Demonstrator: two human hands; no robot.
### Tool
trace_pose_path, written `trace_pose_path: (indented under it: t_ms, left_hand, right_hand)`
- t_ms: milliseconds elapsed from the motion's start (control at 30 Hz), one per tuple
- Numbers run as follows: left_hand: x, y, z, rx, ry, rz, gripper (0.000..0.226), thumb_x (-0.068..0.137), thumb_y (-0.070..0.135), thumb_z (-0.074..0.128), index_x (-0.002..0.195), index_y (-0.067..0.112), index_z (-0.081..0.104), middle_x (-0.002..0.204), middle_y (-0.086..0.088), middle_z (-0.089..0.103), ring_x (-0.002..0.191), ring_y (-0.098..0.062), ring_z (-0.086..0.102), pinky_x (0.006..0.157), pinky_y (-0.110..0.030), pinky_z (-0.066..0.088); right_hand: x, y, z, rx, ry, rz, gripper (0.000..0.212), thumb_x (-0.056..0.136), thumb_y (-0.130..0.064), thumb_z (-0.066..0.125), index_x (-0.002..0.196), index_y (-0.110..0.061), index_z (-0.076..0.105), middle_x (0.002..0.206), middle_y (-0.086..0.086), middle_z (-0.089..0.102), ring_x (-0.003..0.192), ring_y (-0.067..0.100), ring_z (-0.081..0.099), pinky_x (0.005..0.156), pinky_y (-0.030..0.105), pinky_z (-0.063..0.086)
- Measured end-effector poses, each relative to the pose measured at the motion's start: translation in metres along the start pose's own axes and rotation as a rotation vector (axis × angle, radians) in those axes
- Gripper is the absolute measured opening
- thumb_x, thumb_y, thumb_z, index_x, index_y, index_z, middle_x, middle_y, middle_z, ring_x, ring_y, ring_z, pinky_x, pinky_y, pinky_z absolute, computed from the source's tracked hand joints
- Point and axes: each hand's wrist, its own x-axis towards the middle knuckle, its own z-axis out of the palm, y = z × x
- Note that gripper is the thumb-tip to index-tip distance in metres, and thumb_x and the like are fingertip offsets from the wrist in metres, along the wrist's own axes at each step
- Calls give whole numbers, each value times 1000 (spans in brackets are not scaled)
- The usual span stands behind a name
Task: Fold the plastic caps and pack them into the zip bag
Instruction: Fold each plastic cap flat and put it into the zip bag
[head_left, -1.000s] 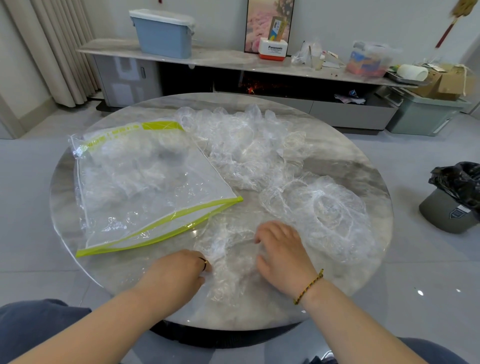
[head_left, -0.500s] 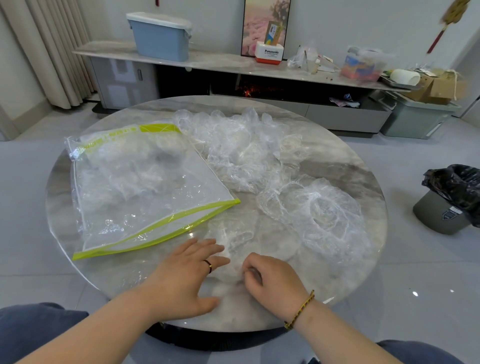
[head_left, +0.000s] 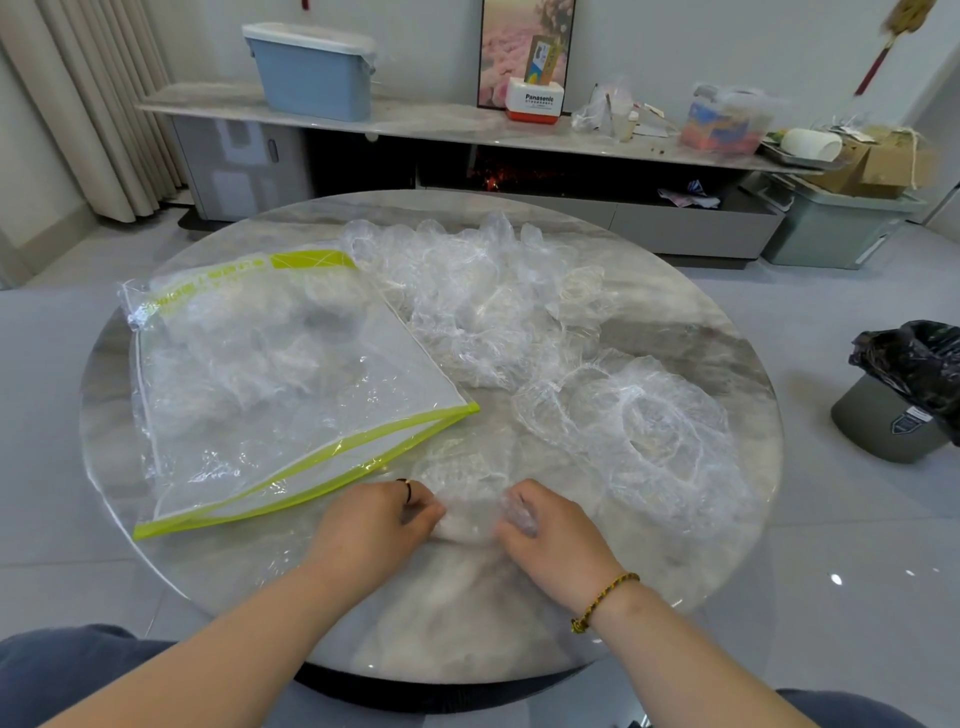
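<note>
A crumpled plastic cap (head_left: 470, 506) is being gripped near the front edge of the round table (head_left: 457, 613), its two ends being pinched by the left hand (head_left: 371, 525) and the right hand (head_left: 553, 538), the fingers of each being curled closed on the film. The zip bag (head_left: 291, 384), with caps inside, is lying just to the left; loose caps (head_left: 493, 312) are being seen heaped beyond it

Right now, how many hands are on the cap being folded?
2. The left hand pinches the left end of the cap; the right hand grips its right end, near the table's front edge. Nothing hides either hand.
</note>
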Motion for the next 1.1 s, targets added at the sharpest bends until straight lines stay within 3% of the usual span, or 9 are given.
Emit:
trace_pose_path:
  t_ms: [133, 233, 367, 467, 533, 700, 833, 967, 1100]
  left_hand:
    - [9, 10, 0, 95, 87, -39, 8, 92, 33, 51, 86, 34, 56, 84, 12, 59, 95, -11, 59, 58, -15, 35]
    - [16, 11, 5, 103, 136, -79, 7, 91, 33, 50, 85, 35, 47, 75, 15, 52, 94, -11, 59, 57, -19, 33]
    - [19, 6, 12, 106, 192, -51, 21, 87, 32, 56, 93, 31, 36, 78, 16, 44, 80, -13, 52, 63, -22, 30]
    - [21, 4, 14, 81, 219, -53, 26, 86, 26, 59, 94, 26, 34, 97, 15, 38, 76, -15, 47, 63, -25, 30]
    - [23, 1, 15, 72, 252, 83, 24, 78, 19, 63, 86, 24, 41, 94, 10, 45, 72, -18, 52, 54, -24, 29]
    - [25, -9, 16, 189, 262, 405, 26, 66, 24, 42, 71, 26, 67, 89, 0, 70, 90, -10, 47, 75, -23, 33]
    - [24, -8, 10, 219, 141, 531, 35, 73, 25, 40, 70, 25, 75, 76, 9, 72, 80, -8, 65, 73, -18, 40]
    - [19, -7, 4, 225, 11, 498, 47, 60, 31, 35, 84, 27, 75, 83, 14, 72, 79, -3, 67, 75, -14, 43]
    - [16, -5, 4, 317, 20, 490, 54, 53, 44, 34, 85, 28, 74, 87, 16, 70, 80, -1, 65, 76, -14, 45]
  right_hand:
    - [13, 2, 1, 51, 134, 80, 15, 90, -19, 51, 77, -25, 47, 65, -7, 50, 68, 15, 50, 65, 26, 42]
    - [19, 6, 1, 10, 165, 143, 18, 91, -23, 52, 108, -19, 50, 67, -13, 44, 72, 12, 49, 66, 22, 39]
    - [18, 1, 2, -140, 216, 164, 41, 90, -20, 51, 127, -17, 34, 111, -3, 49, 92, 19, 56, 75, 27, 43]
    - [19, 2, 7, -324, 449, -98, 51, 67, -10, 71, 109, -19, 44, 111, 4, 52, 84, 20, 60, 64, 24, 47]
    - [17, 1, 8, -315, 505, -343, 28, 64, -14, 59, 88, -20, 46, 96, -1, 56, 83, 16, 54, 72, 22, 42]
    - [11, -1, 11, -527, 238, -438, 27, 59, -34, 37, 69, -26, 61, 85, -14, 66, 99, 10, 56, 93, 32, 41]
    - [16, 4, 7, -563, 134, -305, 41, 56, -42, 33, 78, -31, 66, 90, -17, 69, 83, 2, 67, 83, 28, 47]
    - [19, 10, 5, -441, 51, -265, 55, 63, -38, 34, 100, -13, 67, 112, 1, 66, 105, 15, 62, 97, 29, 28]
    - [20, 8, 0, -406, -3, -321, 43, 82, -14, 45, 125, -10, 48, 133, 0, 47, 127, 15, 38, 100, 10, 14]
